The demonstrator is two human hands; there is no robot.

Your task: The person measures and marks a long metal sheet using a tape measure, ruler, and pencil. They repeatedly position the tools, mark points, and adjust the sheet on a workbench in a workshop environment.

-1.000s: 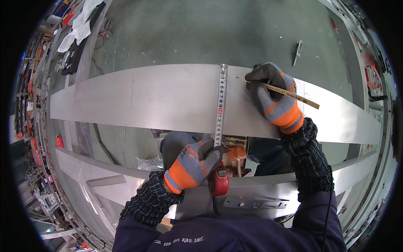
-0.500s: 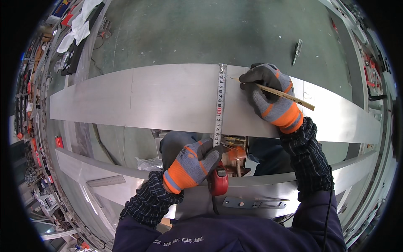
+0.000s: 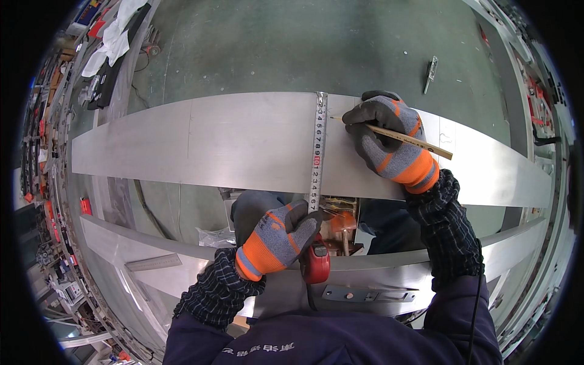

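Observation:
A wide silver metal plate (image 3: 255, 140) spans the view from left to right. Across its width lies the pulled-out blade of a tape measure (image 3: 316, 266), its end at the plate's far edge. My left hand (image 3: 277, 234), in a grey and orange glove, is closed on the blade just above the red case, off the plate's near edge. My gloved right hand (image 3: 389, 137) rests on the plate to the right of the blade and grips a wooden pencil (image 3: 413, 140). The pencil's tip is beside the blade, near the far edge. Faint lines mark the plate.
A second metal profile (image 3: 377, 261) runs nearer to me, carrying a steel ruler (image 3: 153, 263) and a slotted metal piece (image 3: 368, 294). An orange tool (image 3: 344, 225) shows between the two. A utility knife (image 3: 431, 75) lies on the floor beyond. Cluttered shelves (image 3: 55, 158) line the left.
My right hand and the pencil have shifted slightly left, bringing the tip closer to the tape blade. My left hand and the tape have hardly moved.

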